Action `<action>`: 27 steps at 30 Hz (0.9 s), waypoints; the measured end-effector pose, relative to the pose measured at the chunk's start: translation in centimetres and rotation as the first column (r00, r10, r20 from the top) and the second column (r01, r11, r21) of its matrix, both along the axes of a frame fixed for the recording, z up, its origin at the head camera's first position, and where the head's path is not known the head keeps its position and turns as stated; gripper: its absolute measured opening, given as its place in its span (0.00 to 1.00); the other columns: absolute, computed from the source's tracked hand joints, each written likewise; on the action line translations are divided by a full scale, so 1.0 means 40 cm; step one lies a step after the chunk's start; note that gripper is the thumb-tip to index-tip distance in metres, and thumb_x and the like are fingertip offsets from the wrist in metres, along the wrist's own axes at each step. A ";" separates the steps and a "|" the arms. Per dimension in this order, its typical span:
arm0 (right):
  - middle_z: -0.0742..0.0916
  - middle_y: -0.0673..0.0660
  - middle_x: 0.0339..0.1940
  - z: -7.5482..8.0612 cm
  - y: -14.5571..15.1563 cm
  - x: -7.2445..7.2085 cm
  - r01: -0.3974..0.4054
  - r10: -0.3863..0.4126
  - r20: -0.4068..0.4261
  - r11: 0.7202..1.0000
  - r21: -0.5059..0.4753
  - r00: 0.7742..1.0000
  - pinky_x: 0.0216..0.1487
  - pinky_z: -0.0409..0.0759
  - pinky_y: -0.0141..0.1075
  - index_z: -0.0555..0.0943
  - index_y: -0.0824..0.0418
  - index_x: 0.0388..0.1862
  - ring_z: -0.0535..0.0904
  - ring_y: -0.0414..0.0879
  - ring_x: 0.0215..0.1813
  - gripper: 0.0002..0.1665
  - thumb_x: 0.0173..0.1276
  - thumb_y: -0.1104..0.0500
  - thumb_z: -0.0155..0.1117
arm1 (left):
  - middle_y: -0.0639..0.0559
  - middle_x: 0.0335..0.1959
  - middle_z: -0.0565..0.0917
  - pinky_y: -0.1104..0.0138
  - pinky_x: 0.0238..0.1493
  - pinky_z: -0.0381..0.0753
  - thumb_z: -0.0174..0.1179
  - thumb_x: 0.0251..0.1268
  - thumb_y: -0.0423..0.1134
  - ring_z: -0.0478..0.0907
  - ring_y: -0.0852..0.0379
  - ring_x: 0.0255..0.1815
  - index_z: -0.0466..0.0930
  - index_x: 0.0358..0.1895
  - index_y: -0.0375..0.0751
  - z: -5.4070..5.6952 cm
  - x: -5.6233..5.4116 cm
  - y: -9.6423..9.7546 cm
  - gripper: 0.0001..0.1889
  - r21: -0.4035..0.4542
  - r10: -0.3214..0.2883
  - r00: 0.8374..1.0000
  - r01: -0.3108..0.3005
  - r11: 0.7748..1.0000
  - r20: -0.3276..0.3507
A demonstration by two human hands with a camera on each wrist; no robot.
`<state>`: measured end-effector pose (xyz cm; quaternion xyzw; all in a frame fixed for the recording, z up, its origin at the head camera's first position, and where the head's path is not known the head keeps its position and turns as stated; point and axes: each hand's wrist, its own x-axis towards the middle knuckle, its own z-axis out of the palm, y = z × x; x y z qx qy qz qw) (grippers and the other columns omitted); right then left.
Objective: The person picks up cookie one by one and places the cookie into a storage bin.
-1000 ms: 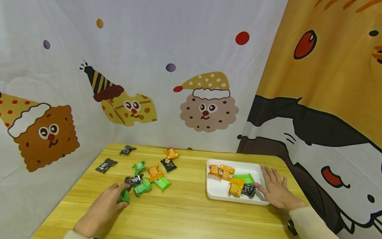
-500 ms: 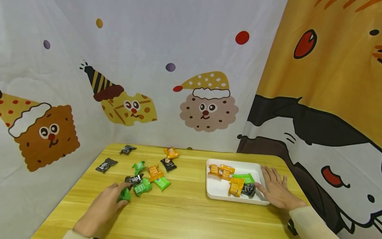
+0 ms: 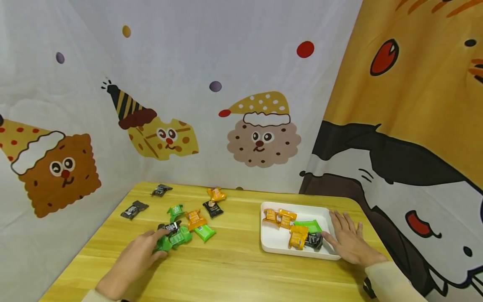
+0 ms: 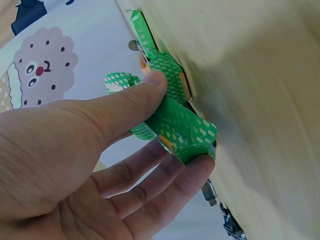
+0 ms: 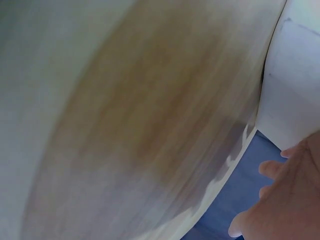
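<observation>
My left hand (image 3: pixel 132 258) pinches a green-wrapped candy (image 4: pixel 182 127) between thumb and fingers, close over the table at the near left of a loose group. Another green candy (image 3: pixel 180 237) lies right beside it, and a black candy (image 3: pixel 171 227) is partly hidden behind my fingers. My right hand (image 3: pixel 352 241) rests with straight fingers along the right edge of a white tray (image 3: pixel 273 239). Inside the tray are several orange candies (image 3: pixel 298 237), a green one (image 3: pixel 307 225) and a black one (image 3: pixel 314 240) near my right thumb.
Farther back on the wooden table (image 3: pixel 226 268) lie two black candies (image 3: pixel 134 209) at the left. An orange candy (image 3: pixel 216 194) and a black one (image 3: pixel 213 208) sit near the back edge. A printed curtain (image 3: pixel 181 54) hangs behind the table.
My left hand has shifted slightly right with the green candy, bringing it up against the neighbouring green one. The right hand and tray stay in place.
</observation>
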<state>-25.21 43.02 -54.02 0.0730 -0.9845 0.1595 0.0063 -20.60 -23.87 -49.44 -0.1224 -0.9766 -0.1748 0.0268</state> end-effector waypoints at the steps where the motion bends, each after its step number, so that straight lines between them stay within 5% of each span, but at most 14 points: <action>1: 0.54 0.82 0.96 0.001 0.000 0.000 0.001 -0.001 -0.001 1.000 0.003 1.000 0.80 0.33 0.96 0.46 0.66 1.00 0.43 0.87 0.94 0.58 0.93 0.31 0.54 | 0.36 0.55 0.93 0.43 0.52 0.97 0.87 0.65 0.39 0.95 0.40 0.50 0.87 0.73 0.41 0.002 0.000 0.006 0.33 0.001 -0.002 1.000 0.002 1.000 -0.009; 10: 0.54 0.82 0.96 0.004 -0.002 0.000 -0.002 0.002 -0.006 1.000 0.012 1.000 0.80 0.34 0.96 0.46 0.66 1.00 0.44 0.87 0.94 0.58 0.93 0.31 0.55 | 0.28 0.64 0.92 0.40 0.55 0.97 0.86 0.67 0.39 0.95 0.33 0.55 0.87 0.75 0.43 0.020 -0.009 0.063 0.33 0.027 -0.027 0.999 0.028 0.999 -0.035; 27: 0.54 0.82 0.96 0.002 -0.001 -0.004 0.000 0.001 -0.016 1.000 0.026 1.000 0.79 0.34 0.96 0.49 0.67 0.99 0.45 0.87 0.93 0.58 0.92 0.31 0.57 | 0.32 0.67 0.91 0.48 0.53 0.99 0.87 0.67 0.38 0.96 0.40 0.52 0.81 0.81 0.43 0.032 -0.049 0.183 0.40 0.034 -0.095 0.991 0.098 0.995 -0.091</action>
